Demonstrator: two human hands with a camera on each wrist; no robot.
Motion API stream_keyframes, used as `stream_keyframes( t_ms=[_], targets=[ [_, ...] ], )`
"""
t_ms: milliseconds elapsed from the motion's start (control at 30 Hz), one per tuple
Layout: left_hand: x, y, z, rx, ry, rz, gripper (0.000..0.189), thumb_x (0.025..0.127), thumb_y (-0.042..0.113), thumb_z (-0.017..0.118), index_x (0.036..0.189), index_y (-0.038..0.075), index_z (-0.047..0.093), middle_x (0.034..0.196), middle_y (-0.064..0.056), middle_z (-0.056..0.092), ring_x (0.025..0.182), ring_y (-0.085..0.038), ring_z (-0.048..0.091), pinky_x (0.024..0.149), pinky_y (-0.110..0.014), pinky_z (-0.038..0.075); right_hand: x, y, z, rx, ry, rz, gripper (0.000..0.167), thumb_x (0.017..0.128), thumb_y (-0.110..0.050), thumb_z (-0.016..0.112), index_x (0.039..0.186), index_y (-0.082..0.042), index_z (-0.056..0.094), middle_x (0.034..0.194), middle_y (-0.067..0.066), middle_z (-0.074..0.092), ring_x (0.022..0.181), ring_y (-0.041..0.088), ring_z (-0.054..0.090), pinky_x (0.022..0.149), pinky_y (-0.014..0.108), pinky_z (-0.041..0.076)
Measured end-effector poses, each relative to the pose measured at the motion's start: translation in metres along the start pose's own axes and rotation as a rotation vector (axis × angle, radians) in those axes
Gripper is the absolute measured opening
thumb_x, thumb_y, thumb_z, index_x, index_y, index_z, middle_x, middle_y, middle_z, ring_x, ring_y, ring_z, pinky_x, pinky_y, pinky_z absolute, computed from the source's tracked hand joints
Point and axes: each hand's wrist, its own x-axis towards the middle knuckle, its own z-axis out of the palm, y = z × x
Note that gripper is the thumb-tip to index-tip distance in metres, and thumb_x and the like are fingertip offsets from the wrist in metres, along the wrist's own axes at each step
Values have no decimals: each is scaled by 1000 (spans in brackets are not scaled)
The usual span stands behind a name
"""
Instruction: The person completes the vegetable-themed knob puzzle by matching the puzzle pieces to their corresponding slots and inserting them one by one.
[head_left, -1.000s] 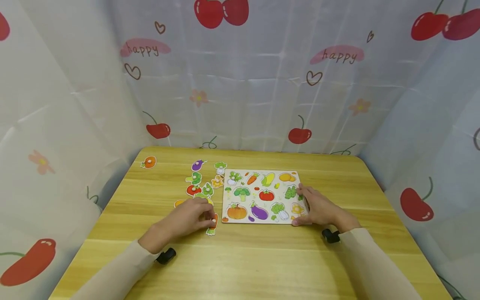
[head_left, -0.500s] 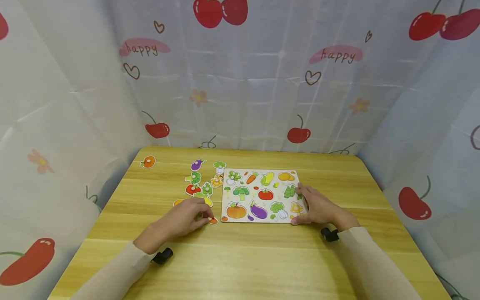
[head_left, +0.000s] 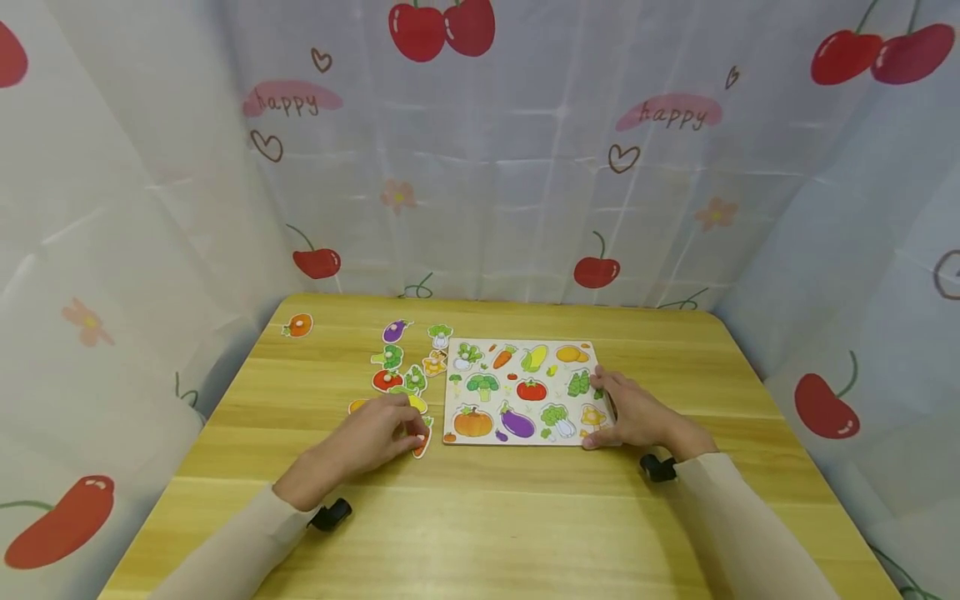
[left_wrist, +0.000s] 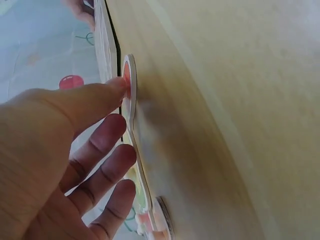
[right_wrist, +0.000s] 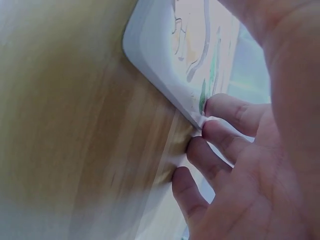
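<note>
My left hand pinches a carrot puzzle piece between thumb and index finger, just left of the puzzle board's front left corner. In the left wrist view the carrot piece stands edge-on, thumb at its face and the other fingers spread loosely below. A pale puzzle board printed with vegetables lies flat on the table. At its right side my right hand holds the edge, thumb by the front corner and fingers farther up. The right wrist view shows fingertips against the board's edge.
Loose knobbed pieces lie left of the board: an eggplant, a bok choy, a broccoli, a tomato and others, some partly under my left hand. An orange piece sits at the far left corner. Printed curtains surround the table.
The carrot piece has been turned round in my left fingers: its leaves pointed toward me, and now they point away. My right hand and the board have stayed in place.
</note>
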Motion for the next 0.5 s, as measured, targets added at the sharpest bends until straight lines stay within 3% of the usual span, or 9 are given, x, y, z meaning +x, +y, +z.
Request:
stream_keyframes(
  t_ms=[200,500],
  targets=[
    [-4,-1,4,10,24,-10,9,101,21,94,105,22,86,100,8,75,92,-7,66,86,-31,60,0,3,-2,30,-18,-43,125,86,-55,103,175,8,41,189,35,26,171,61,33,138,78,32],
    [-6,-2,3,-1,35,-8,7,102,18,93,101,21,86,101,4,74,88,-11,65,80,-26,57,-6,8,-11,61,-30,-64,126,89,-45,104,176,13,33,189,37,23,173,63,27,138,79,29]
  ],
)
